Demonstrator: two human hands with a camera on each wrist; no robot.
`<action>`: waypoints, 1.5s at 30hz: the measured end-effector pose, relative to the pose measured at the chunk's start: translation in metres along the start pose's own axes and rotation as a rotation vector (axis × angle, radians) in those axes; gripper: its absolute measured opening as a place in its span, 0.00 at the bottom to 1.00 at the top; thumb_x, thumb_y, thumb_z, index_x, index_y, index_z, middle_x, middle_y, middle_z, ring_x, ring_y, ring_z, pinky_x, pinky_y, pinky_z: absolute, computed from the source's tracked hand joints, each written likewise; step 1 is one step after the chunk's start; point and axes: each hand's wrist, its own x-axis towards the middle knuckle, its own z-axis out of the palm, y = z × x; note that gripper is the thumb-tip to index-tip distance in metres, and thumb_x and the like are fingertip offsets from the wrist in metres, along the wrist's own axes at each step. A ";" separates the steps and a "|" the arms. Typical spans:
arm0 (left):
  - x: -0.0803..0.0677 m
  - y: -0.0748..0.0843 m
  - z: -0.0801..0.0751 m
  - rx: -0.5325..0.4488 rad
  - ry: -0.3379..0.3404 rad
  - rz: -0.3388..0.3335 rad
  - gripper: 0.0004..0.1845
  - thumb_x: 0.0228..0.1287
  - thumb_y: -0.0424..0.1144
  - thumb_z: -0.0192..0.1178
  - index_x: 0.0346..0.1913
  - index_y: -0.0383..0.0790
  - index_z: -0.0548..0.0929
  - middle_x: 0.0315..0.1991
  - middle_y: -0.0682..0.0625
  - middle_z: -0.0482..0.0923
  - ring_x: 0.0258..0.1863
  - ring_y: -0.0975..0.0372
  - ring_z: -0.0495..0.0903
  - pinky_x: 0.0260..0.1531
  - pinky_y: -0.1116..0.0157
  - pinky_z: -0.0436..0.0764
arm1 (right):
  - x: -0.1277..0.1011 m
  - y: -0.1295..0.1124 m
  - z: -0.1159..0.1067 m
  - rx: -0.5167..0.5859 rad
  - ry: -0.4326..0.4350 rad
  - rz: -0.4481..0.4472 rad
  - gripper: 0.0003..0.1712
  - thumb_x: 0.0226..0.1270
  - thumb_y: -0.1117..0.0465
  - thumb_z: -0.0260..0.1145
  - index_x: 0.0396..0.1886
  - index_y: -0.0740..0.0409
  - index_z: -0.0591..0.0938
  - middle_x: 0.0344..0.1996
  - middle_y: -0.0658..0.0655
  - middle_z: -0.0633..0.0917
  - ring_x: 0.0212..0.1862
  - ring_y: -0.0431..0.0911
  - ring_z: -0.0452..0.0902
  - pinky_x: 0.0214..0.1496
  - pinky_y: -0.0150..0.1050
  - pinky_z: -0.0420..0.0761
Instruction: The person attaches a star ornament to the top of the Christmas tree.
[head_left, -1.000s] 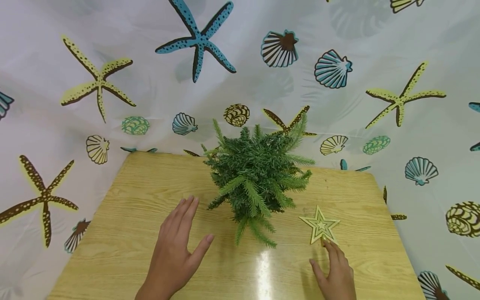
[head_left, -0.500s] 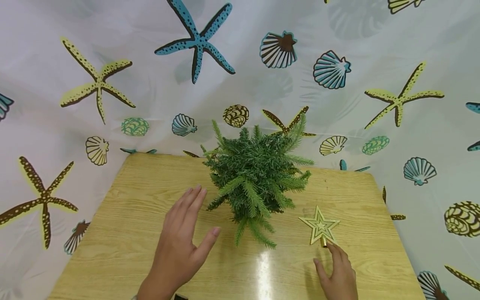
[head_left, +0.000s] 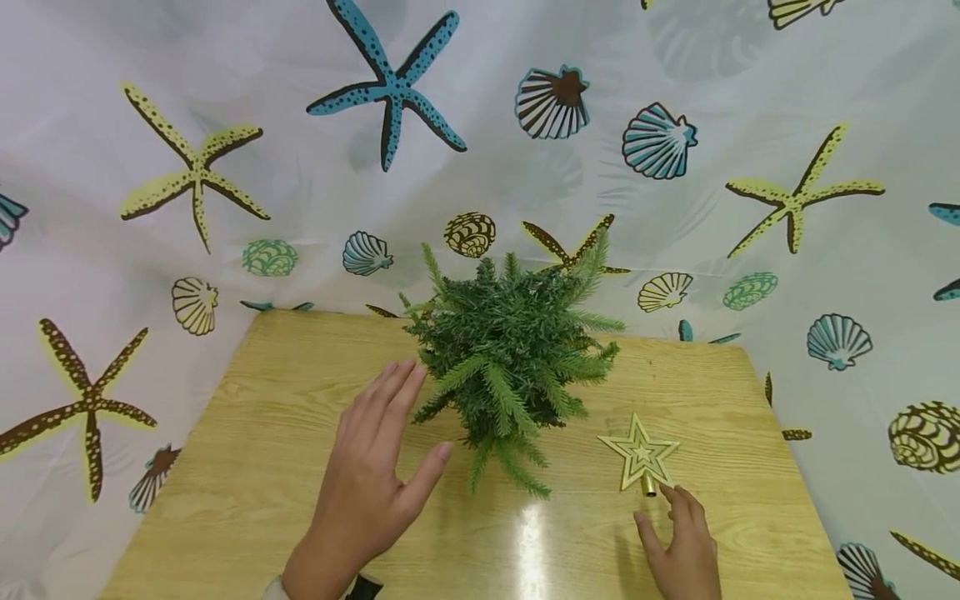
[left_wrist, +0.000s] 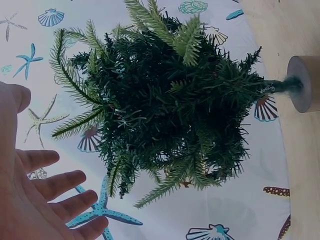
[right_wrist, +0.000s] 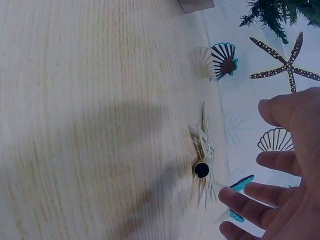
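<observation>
A small artificial Christmas tree (head_left: 517, 350) stands upright on the wooden table; its thin trunk goes into a round wooden base (left_wrist: 304, 84) in the left wrist view. My left hand (head_left: 371, 467) is just left of the tree, fingers straight and thumb spread, holding nothing. To the right of the tree lies a gold star tree topper (head_left: 639, 452) with a short hollow tube (right_wrist: 201, 170) pointing toward me. My right hand (head_left: 682, 546) is close by the tube, fingers relaxed, with nothing in its grasp.
The light wooden table (head_left: 285, 375) has its back edge against a white cloth (head_left: 300, 175) printed with starfish and seashells. The cloth also runs along both sides. A dark object (head_left: 365, 587) shows beside my left wrist.
My left hand has moved right and forward, nearer to the tree. The right hand has drawn slightly back from the star, leaving its tube in sight. Tree and star stay put.
</observation>
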 end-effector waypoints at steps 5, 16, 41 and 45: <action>0.010 0.000 0.000 -0.004 0.033 0.035 0.36 0.69 0.58 0.49 0.71 0.39 0.64 0.69 0.45 0.63 0.67 0.47 0.61 0.61 0.44 0.60 | 0.000 0.000 0.000 0.001 -0.009 0.012 0.32 0.66 0.49 0.64 0.62 0.64 0.71 0.61 0.70 0.66 0.56 0.70 0.69 0.49 0.67 0.69; 0.025 0.004 0.003 -0.043 0.041 0.047 0.33 0.68 0.55 0.51 0.69 0.39 0.67 0.67 0.44 0.66 0.66 0.48 0.63 0.62 0.46 0.59 | 0.001 0.003 -0.001 -0.022 -0.022 0.035 0.32 0.66 0.47 0.63 0.62 0.64 0.72 0.60 0.68 0.68 0.59 0.66 0.66 0.51 0.69 0.65; 0.063 0.013 0.017 -0.069 0.051 0.062 0.27 0.68 0.49 0.52 0.66 0.41 0.71 0.64 0.48 0.69 0.67 0.54 0.62 0.65 0.48 0.56 | 0.015 0.003 0.008 -0.016 0.014 0.013 0.33 0.68 0.44 0.60 0.60 0.64 0.73 0.53 0.65 0.74 0.43 0.59 0.79 0.45 0.61 0.70; 0.070 0.015 0.021 -0.070 0.044 0.057 0.25 0.69 0.50 0.52 0.63 0.40 0.74 0.63 0.48 0.71 0.66 0.55 0.64 0.65 0.49 0.56 | 0.017 0.004 0.009 -0.010 0.002 0.022 0.33 0.68 0.43 0.60 0.60 0.65 0.73 0.55 0.66 0.73 0.44 0.60 0.79 0.47 0.62 0.67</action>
